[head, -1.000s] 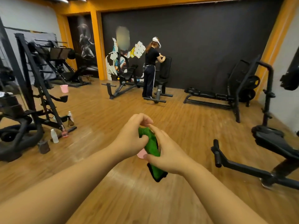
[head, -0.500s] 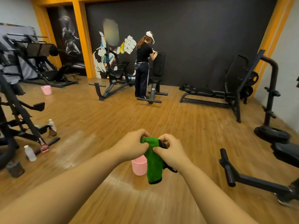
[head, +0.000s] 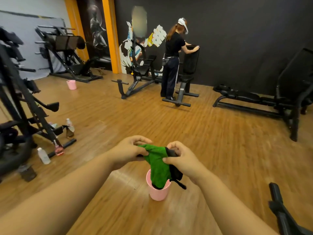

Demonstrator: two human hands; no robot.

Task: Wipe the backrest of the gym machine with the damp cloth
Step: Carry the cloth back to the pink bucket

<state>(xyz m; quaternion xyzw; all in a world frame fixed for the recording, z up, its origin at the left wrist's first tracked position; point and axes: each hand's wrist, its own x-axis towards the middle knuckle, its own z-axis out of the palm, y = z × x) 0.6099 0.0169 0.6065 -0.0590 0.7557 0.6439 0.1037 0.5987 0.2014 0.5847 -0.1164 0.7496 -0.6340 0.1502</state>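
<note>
A green cloth (head: 158,164) with a black underside hangs between my two hands, low in the middle of the head view. My left hand (head: 129,150) pinches its upper left edge. My right hand (head: 181,157) grips its right side, where black fabric shows. The cloth's lower end dangles over a small pink bucket (head: 158,192) on the wooden floor. A black machine frame (head: 281,211) shows at the bottom right; its backrest is out of view.
Another person (head: 172,60) stands at a seat machine (head: 188,72) by the dark wall. A black rack (head: 25,106) with several bottles (head: 44,156) at its foot fills the left. A long bench machine (head: 264,100) stands right. A second pink bucket (head: 71,84) sits far left.
My hands have drawn apart and spread the bunched cloth open. The view has dropped and swung right, so the pink bucket now shows fully under the cloth.
</note>
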